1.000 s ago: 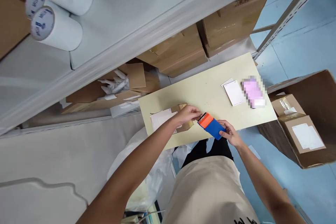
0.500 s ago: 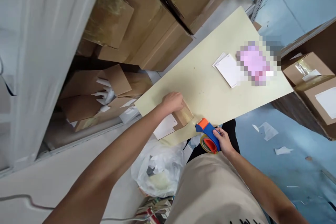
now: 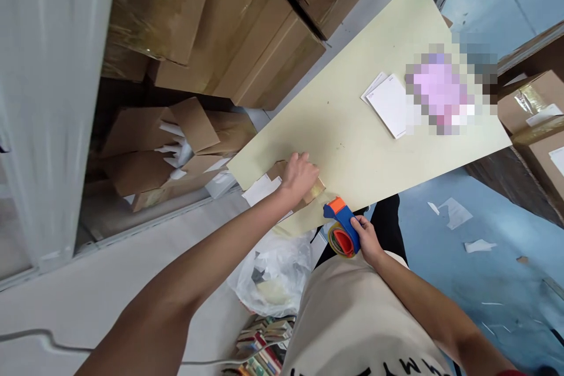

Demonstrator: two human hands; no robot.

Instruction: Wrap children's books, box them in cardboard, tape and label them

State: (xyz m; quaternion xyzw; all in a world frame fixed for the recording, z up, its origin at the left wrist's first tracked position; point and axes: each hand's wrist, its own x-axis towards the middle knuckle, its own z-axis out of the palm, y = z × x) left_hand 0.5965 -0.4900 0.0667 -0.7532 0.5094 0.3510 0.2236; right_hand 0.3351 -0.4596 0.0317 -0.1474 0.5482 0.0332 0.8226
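A small cardboard box (image 3: 312, 192) with a white label (image 3: 261, 189) lies at the near edge of a pale yellow table (image 3: 352, 141). My left hand (image 3: 299, 175) presses down on top of the box, fingers closed over it. My right hand (image 3: 365, 238) grips a blue and orange tape dispenser (image 3: 340, 228) with a roll of tape, held just off the table's near edge, close to the box's right end. Shiny tape shows on the box's side.
White cards (image 3: 388, 103) and a blurred pink item (image 3: 440, 94) lie on the far right of the table. Stacked cardboard boxes (image 3: 247, 41) fill shelves behind. More boxes (image 3: 535, 111) stand at right. A plastic bag (image 3: 273, 273) sits on the floor below.
My left hand went from the dispenser's front onto the top of the box. My right hand drew the dispenser back off the table's near edge. The view swung downward.
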